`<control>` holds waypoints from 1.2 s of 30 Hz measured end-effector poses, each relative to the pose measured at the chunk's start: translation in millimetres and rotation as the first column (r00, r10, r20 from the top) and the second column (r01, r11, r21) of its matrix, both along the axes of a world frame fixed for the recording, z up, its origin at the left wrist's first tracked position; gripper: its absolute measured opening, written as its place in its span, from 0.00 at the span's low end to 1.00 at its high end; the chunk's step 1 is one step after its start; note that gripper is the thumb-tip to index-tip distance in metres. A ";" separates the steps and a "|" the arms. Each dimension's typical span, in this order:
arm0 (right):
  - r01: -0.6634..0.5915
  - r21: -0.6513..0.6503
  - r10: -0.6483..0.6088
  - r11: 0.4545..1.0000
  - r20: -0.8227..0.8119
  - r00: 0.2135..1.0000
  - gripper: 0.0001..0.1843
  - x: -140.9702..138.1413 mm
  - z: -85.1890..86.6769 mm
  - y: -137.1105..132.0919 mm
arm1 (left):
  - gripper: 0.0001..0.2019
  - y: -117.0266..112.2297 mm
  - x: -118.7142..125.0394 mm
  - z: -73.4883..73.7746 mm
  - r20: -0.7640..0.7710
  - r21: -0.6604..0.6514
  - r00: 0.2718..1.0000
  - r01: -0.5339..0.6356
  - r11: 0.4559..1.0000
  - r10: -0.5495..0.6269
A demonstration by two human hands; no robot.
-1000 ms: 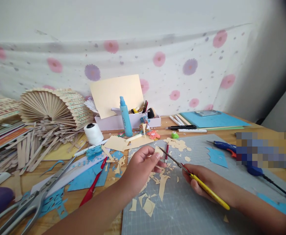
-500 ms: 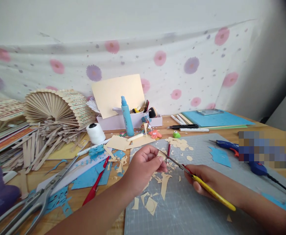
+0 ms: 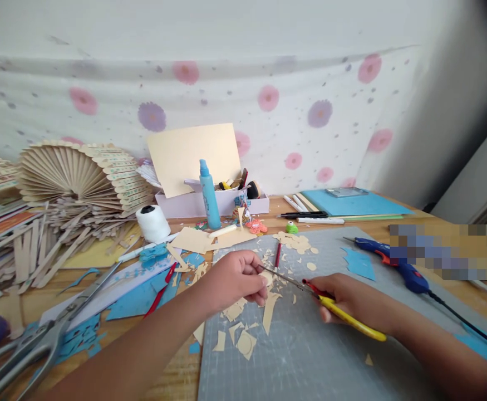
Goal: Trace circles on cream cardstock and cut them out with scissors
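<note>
My left hand (image 3: 241, 281) pinches a small cream paper piece (image 3: 267, 277), partly hidden by the fingers. My right hand (image 3: 343, 298) is closed round the scissors (image 3: 349, 320), which have yellow and red handles. Their thin blades reach left to the paper at my left fingertips. Below both hands lies a grey cutting mat (image 3: 301, 356) strewn with cream paper scraps (image 3: 271, 312). Several cut paper discs (image 3: 295, 243) are heaped behind my hands, close to a dark red pen-like stick (image 3: 278, 255).
Large metal shears (image 3: 55, 334) and blue paper scraps (image 3: 76, 340) lie at the left, near piled wooden sticks (image 3: 55, 245). A blue glue bottle (image 3: 210, 195) and a white thread spool (image 3: 153, 224) stand behind. At the right rests a blue glue gun (image 3: 410, 275) with its cord.
The view has shifted a little, so most things appear farther left. My right hand still holds the scissors with the blades at the paper; the paper piece shows a little lower between my left fingers.
</note>
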State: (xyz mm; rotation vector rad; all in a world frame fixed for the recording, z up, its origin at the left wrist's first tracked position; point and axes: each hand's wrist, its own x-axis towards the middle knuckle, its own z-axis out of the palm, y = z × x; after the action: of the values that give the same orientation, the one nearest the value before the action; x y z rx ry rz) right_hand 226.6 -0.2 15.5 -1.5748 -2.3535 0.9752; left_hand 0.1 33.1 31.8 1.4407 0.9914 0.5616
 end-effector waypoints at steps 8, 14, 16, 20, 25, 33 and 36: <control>-0.053 -0.005 0.053 0.999 0.034 0.998 0.08 4.6 0.2 0.2 | 0.09 -4.1 2.3 -2.5 0.027 0.066 1.000 0.010 0.998 -0.012; -0.069 -0.021 0.071 0.997 0.073 0.995 0.09 8.8 -0.1 2.1 | 0.10 -3.5 0.9 -9.4 0.075 0.130 0.995 0.053 0.990 -0.063; -0.071 -0.031 0.073 0.997 0.078 0.994 0.08 9.8 0.2 2.1 | 0.09 -3.4 0.1 -8.8 0.054 0.139 0.994 0.083 0.987 -0.091; -0.076 -0.042 0.079 0.996 0.074 0.994 0.07 10.3 2.1 1.1 | 0.10 -3.7 -0.7 -6.0 0.044 0.137 0.992 0.113 0.984 -0.120; -0.091 -0.066 0.094 0.994 0.048 0.994 0.03 11.9 5.1 0.2 | 0.11 -3.8 -1.3 -4.8 0.039 0.120 0.988 0.141 0.983 -0.147; -0.095 -0.087 0.099 0.992 0.044 0.994 0.03 15.0 7.3 -1.9 | 0.10 -3.5 -3.1 -3.5 0.050 0.108 0.981 0.182 0.977 -0.188; -0.088 -0.144 0.088 0.986 -0.008 0.996 0.03 14.5 6.3 -2.3 | 0.10 -3.0 -3.2 -4.3 0.066 0.103 0.981 0.178 0.979 -0.185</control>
State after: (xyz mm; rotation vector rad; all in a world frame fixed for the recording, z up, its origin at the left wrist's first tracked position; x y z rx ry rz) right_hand 241.1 -2.5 21.8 -1.5276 -2.4191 1.1896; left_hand -3.1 30.1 27.5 1.5660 0.7729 0.5310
